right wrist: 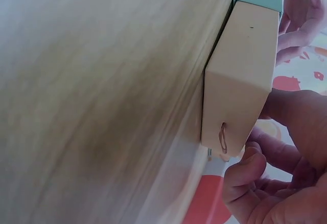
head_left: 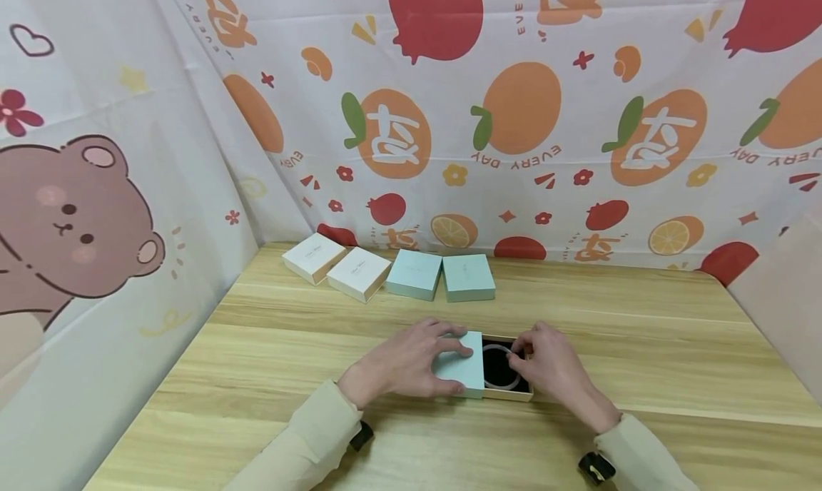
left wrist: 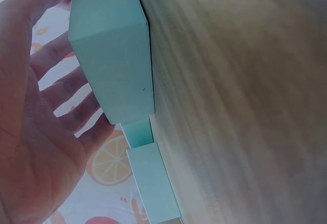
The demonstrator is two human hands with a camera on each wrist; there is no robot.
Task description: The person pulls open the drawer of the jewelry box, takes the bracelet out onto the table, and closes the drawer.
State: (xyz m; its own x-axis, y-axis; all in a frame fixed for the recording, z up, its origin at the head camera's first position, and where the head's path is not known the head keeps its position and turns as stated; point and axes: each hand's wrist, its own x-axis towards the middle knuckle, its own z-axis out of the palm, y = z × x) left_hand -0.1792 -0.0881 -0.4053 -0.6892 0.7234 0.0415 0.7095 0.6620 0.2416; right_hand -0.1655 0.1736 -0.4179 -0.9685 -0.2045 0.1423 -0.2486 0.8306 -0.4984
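A mint-green jewellery box [head_left: 464, 368] lies on the table with its cream drawer [head_left: 509, 395] slid partly out to the right. In the drawer, on a black lining [head_left: 498, 367], sits a pale round bangle [head_left: 507, 387], its left edge hidden under the sleeve. My left hand [head_left: 417, 359] holds the mint sleeve, thumb at the near edge and fingers spread over the top and far side. With thumb and forefinger, my right hand [head_left: 554, 362] pinches the bangle at its upper right. A small ribbon loop [right wrist: 223, 138] hangs from the drawer's end in the right wrist view.
Along the back of the table stand two white boxes [head_left: 315, 255] and two mint boxes [head_left: 469, 275] in a row. Behind them hangs a fruit-print cloth [head_left: 449, 134]; a bear-print cloth [head_left: 77, 220] hangs on the left. The wooden table [head_left: 642, 334] runs beneath everything.
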